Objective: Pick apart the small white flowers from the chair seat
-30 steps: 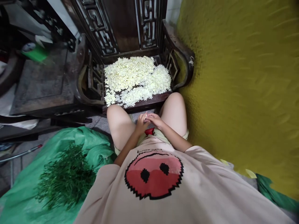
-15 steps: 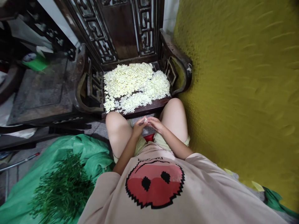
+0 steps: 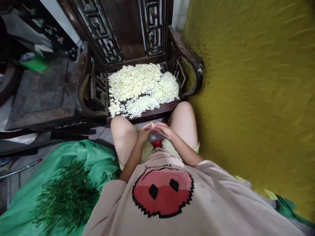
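Between my knees, my left hand (image 3: 144, 131) and my right hand (image 3: 164, 129) meet at the fingertips. A small white flower (image 3: 153, 125) shows where the fingers come together, and both hands seem closed on it. Anything else inside the fingers is too small to make out. Just beyond my knees, a wide layer of loose white and pale yellow flowers (image 3: 135, 82) covers much of the seat of a dark carved wooden chair (image 3: 150, 114).
Green leafy sprigs (image 3: 66, 196) lie on a green sheet (image 3: 98, 154) at lower left. A dark wooden table (image 3: 41, 88) holds a green container (image 3: 36, 64). A textured yellow surface (image 3: 251, 91) rises on the right. Something red (image 3: 157, 143) shows below my hands.
The view has shifted slightly, so the chair and flowers sit a little higher. My hands remain together between my knees, with the small flower still at the fingertips.
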Available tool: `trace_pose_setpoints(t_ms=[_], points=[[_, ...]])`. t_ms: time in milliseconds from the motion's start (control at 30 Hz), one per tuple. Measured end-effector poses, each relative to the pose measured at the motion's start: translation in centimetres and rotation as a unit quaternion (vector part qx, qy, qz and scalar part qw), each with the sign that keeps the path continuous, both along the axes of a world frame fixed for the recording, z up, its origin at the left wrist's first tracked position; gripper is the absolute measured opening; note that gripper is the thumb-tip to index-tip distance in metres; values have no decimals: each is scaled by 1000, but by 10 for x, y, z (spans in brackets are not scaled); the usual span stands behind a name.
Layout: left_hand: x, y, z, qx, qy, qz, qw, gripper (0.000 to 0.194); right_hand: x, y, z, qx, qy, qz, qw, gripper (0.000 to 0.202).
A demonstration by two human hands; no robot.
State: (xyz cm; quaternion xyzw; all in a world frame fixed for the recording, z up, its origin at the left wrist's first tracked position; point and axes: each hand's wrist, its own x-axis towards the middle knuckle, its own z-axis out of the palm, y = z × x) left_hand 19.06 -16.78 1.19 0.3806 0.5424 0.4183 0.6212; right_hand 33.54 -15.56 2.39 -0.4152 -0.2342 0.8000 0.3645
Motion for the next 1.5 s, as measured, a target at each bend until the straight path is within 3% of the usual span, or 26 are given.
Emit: trace_pose_setpoints(t_ms=[733, 1500], points=[[-3, 1, -6, 36, 15, -16, 999, 50, 1, 1, 7, -3, -7, -17, 1000, 14], [2, -1, 4, 13, -29, -9, 999, 55, 0, 2, -3, 13, -14, -27, 999, 22]])
